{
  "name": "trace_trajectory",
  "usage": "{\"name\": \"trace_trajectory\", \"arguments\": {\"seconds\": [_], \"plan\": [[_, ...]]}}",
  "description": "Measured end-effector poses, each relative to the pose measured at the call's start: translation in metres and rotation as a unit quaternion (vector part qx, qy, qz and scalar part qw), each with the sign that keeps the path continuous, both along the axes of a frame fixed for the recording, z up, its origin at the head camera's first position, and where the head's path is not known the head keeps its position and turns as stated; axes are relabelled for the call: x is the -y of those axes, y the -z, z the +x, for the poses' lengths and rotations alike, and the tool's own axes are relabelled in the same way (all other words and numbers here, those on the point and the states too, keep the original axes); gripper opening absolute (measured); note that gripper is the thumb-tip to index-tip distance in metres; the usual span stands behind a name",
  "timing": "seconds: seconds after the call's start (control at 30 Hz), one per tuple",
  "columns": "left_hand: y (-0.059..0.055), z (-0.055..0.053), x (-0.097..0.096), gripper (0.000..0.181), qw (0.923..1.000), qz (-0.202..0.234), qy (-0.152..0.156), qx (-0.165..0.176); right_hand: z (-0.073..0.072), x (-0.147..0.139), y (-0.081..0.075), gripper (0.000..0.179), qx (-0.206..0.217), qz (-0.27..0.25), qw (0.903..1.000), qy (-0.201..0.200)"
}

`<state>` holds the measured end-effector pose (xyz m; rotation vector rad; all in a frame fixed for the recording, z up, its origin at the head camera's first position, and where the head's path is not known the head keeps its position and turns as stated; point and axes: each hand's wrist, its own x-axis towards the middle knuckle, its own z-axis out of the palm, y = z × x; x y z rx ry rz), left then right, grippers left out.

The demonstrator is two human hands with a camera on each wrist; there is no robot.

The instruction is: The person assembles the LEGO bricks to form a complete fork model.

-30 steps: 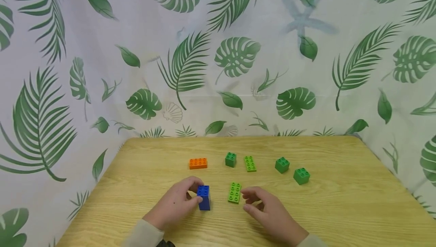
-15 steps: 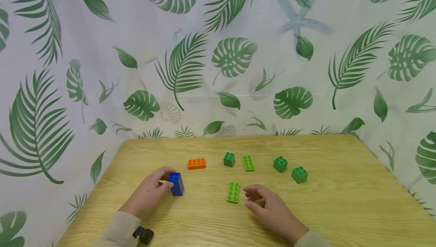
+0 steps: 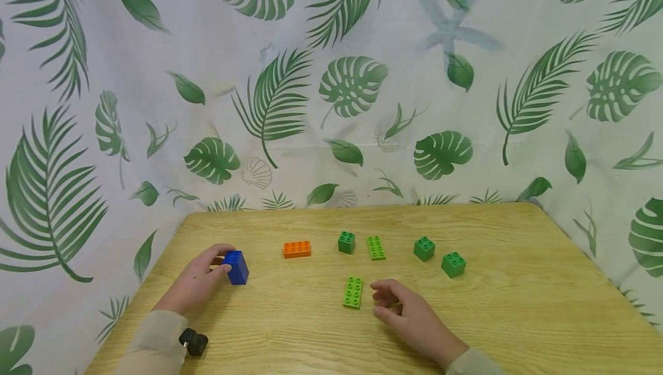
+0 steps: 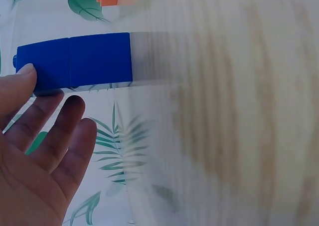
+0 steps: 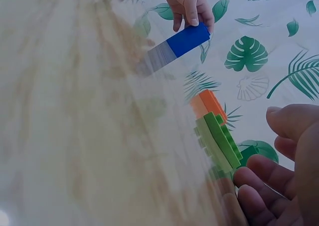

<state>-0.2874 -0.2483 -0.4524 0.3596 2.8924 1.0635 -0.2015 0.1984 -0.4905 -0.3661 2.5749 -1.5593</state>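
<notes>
Two blue toy building bricks, stacked upright as one block [image 3: 237,267], stand at the left of the table, their base meeting its reflection in the left wrist view. My left hand [image 3: 199,280] pinches the upper brick [image 4: 47,61] between thumb and fingers; the other fingers trail below it in that view. A seam between the two bricks shows there. My right hand [image 3: 409,314] rests at the table with loosely curled fingers and holds nothing. Just left of its fingertips lies a flat lime green brick [image 3: 353,293], studs up.
An orange brick [image 3: 297,249] lies right of the blue block, farther back. Behind the lime brick are a dark green brick [image 3: 346,243] and another lime brick [image 3: 376,248]. Two green bricks [image 3: 424,248] sit at the right. A leaf-patterned curtain [image 3: 331,104] borders the wooden table [image 3: 290,340].
My left hand has moved the blue block left and a little away from me, from beside the lime brick to left of the orange one. My right hand has stayed nearly still.
</notes>
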Motion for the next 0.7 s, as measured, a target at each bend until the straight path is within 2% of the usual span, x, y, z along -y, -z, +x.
{"name": "trace_trajectory", "arguments": {"seconds": [0.27, 0.5, 0.7], "plan": [[0.003, 0.002, -0.001, 0.045, 0.9999, 0.008, 0.006, -0.014, 0.001, 0.0, 0.001, 0.048, 0.007, -0.007, 0.9999, -0.002], [0.0, 0.009, -0.01, 0.062, 0.9993, 0.004, 0.003, -0.037, 0.0, -0.001, 0.005, 0.045, 0.005, 0.007, 1.0, 0.001], [-0.009, 0.018, -0.02, 0.062, 0.9959, -0.008, -0.008, -0.09, 0.0, -0.001, 0.004, 0.045, 0.003, 0.011, 0.9999, 0.001]]}}
